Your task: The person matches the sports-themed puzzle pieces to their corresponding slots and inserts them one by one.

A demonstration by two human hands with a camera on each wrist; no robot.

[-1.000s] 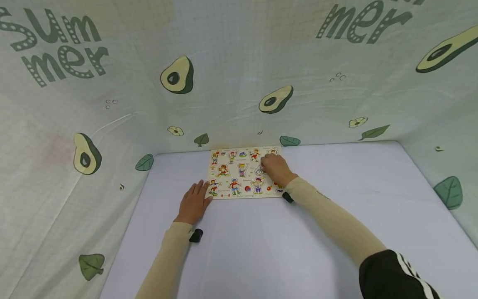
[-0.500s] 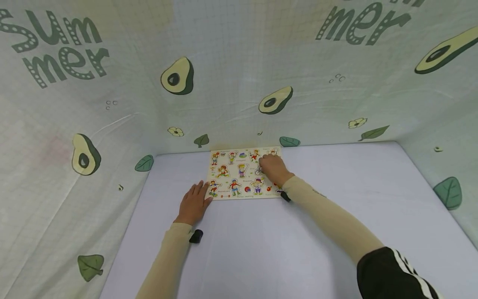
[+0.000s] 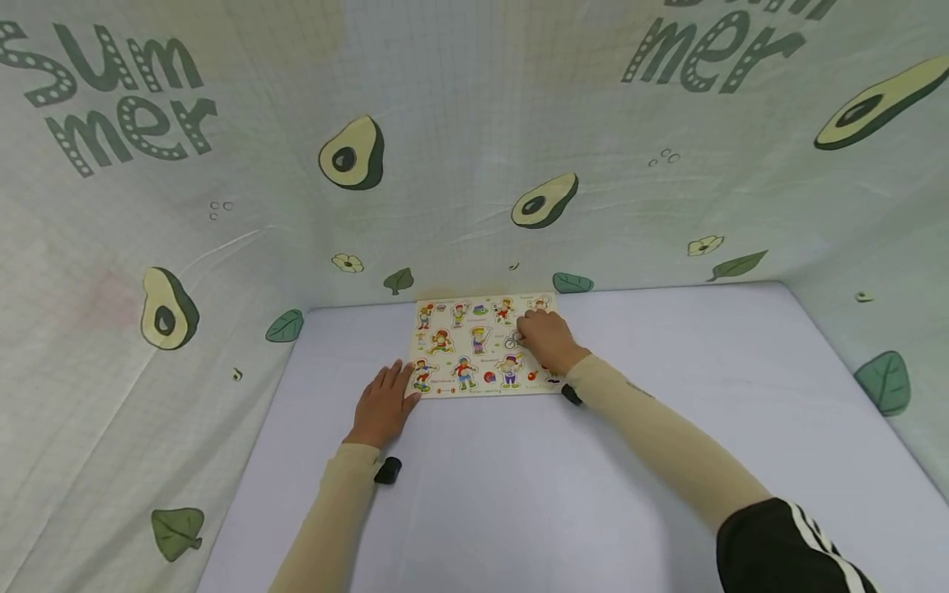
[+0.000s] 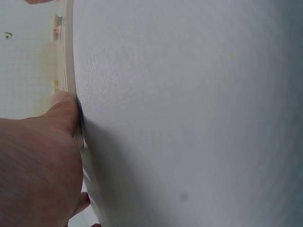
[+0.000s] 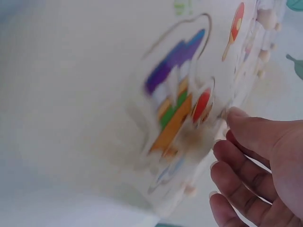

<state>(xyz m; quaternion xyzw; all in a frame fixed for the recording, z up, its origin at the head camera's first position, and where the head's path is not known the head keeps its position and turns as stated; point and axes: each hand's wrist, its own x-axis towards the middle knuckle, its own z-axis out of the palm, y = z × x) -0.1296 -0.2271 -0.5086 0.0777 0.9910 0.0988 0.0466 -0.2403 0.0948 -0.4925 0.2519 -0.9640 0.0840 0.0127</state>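
A pale wooden knob puzzle board (image 3: 461,333) with several cartoon sports figures lies against the back of the table. My left hand (image 3: 381,405) rests at the board's left front corner with its fingers extended. In the left wrist view, the thumb (image 4: 62,111) presses on the board's edge (image 4: 69,52). My right hand (image 3: 550,338) is over the right part of the board, beside the bicycle picture. In the right wrist view, its thumb and forefinger (image 5: 239,118) pinch a small knob of a puzzle piece, whose picture is mostly hidden. Other round wooden knobs (image 5: 265,56) stand up from the board.
The white table (image 3: 519,494) extends in front of the board and to both sides. Behind it hangs a pale cloth (image 3: 445,123) printed with avocados and leaves, which also covers the sides. Each wrist wears a small black camera (image 3: 388,470).
My right hand shifts slightly left and then back right over the same part of the board. The left hand stays at the board's corner.
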